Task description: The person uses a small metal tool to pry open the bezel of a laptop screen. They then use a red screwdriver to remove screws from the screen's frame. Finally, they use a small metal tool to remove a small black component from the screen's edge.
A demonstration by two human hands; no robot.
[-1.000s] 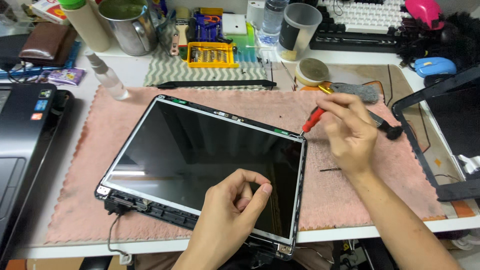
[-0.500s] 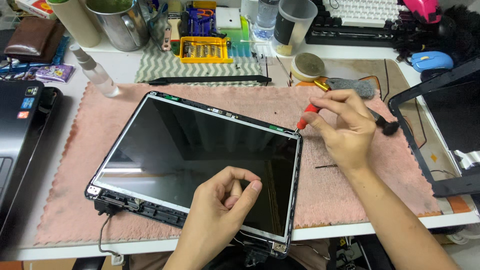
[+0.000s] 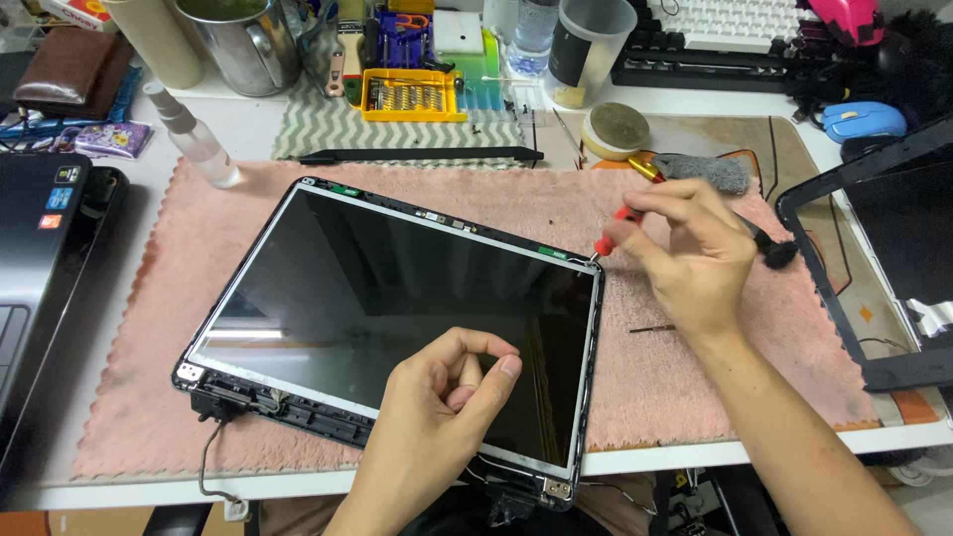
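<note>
I see one laptop screen panel [image 3: 397,318] lying on one pink mat [image 3: 675,387]. My right hand [image 3: 695,253] holds one red screwdriver [image 3: 612,230] at the panel's far right corner. My left hand [image 3: 447,397], fingers curled and holding nothing, rests over the panel's near edge.

I count two hands: my left hand [image 3: 447,392] and my right hand [image 3: 690,253]. One red-handled screwdriver [image 3: 613,230] sits in the right one. One bare laptop screen panel [image 3: 397,318] lies on one pink mat [image 3: 695,397]. One loose black bezel [image 3: 874,288] lies at the right, and one closed black laptop [image 3: 40,258] at the left. Farther back on the worktop [image 3: 258,139] I see one yellow bit tray [image 3: 412,97], one clear spray bottle [image 3: 194,134], one metal pot [image 3: 238,40], one blue mouse [image 3: 862,121], one keyboard [image 3: 715,35] and one roll of tape [image 3: 615,129].
</note>
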